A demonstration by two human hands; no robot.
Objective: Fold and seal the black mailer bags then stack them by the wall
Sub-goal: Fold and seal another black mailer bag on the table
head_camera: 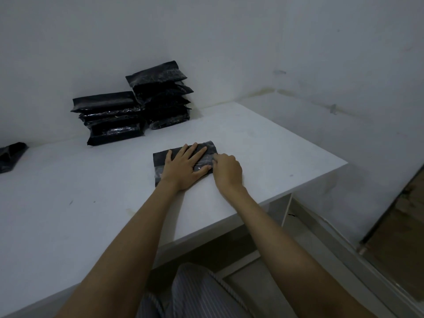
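left hand [185,167] flat, fingers straight, pins black mailer bag [160,157] so fold stays | right hand [227,168] fingers curled, pinching bag's 3 o'clock edge | finished stacks [137,104] at 11 o'clock by wall

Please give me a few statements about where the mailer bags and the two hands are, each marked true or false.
1. The left hand lies flat on the mailer bag. True.
2. The right hand is off the table. False: its curled fingers are at the bag's right end.
3. Two stacks of bags, the taller stack and the shorter stack, stand against the wall. True.
4. The bag under the hands sits on a stack. False: it lies on the table.
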